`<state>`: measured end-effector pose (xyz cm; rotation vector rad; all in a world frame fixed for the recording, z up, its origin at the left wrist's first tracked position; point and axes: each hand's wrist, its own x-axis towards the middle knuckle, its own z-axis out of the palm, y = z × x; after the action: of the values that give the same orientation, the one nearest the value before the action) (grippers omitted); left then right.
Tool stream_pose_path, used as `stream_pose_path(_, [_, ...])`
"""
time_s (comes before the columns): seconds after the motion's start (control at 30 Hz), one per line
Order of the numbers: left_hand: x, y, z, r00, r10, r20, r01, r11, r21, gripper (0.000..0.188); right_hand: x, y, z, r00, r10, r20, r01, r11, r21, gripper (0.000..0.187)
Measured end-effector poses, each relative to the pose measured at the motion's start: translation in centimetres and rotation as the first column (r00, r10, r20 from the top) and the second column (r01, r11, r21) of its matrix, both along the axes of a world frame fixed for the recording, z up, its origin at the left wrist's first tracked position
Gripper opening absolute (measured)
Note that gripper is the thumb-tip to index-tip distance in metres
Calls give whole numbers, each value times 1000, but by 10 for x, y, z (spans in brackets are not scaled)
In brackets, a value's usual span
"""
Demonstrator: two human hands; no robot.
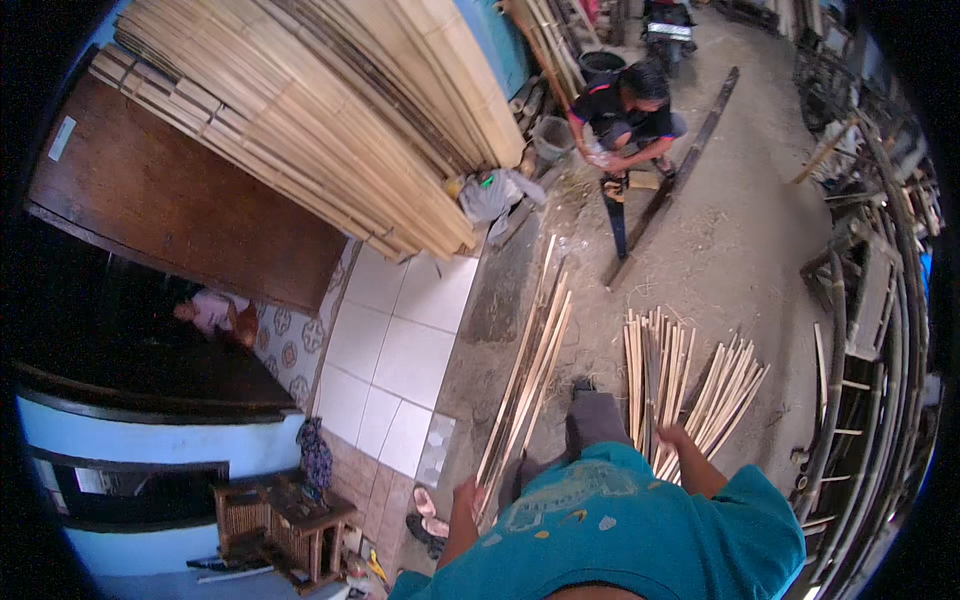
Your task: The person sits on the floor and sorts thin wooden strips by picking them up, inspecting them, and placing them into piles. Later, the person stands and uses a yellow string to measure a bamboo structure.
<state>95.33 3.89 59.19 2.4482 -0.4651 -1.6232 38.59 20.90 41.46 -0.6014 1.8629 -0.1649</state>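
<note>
My left hand [466, 493] closes around the near ends of several long bamboo slats [527, 375] that lie on the concrete floor, running away from me. My right hand [672, 437] reaches into a fanned pile of shorter bamboo strips [690, 385] on the ground and grips the near ends of a few. My teal shirt fills the lower middle of the view. My dark trouser leg [592, 420] shows between the two bundles.
Another person [625, 115] crouches farther off, working on a long dark plank [672, 180]. Large stacks of bamboo slats [330, 110] lean at upper left. White floor tiles [395, 350], sandals [428, 520], a small wooden table [285, 520] and bamboo frames [860, 330] at right surround me.
</note>
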Motion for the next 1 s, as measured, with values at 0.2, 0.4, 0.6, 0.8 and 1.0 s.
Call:
stream_pose_path(0.2, [-45, -157, 42, 971, -226, 81, 240, 919, -314, 41, -22, -339, 129, 989, -114, -98, 39, 824, -565, 39])
stream_pose_path(0.4, [-77, -313, 4, 925, -371, 76, 379, 901, -210, 38, -25, -530, 127, 987, -130, 96, 162, 796, -584, 37])
stream_pose_path(0.6, [-111, -547, -75, 746, -664, 47, 658, 725, -205, 47, 8, -602, 14, 966, 127, -225, -203, 912, -357, 46])
stream_pose_path(0.8, [-131, -662, -164, 697, -674, -245, 667, 735, -122, 65, 40, -773, 82, 940, 337, -44, -339, 938, -67, 53])
stream_pose_path(1.0, [-198, -672, -146, 416, -905, -87, 908, 408, 96, 97, 47, -963, -69, 942, 142, -305, -205, 960, -189, 54])
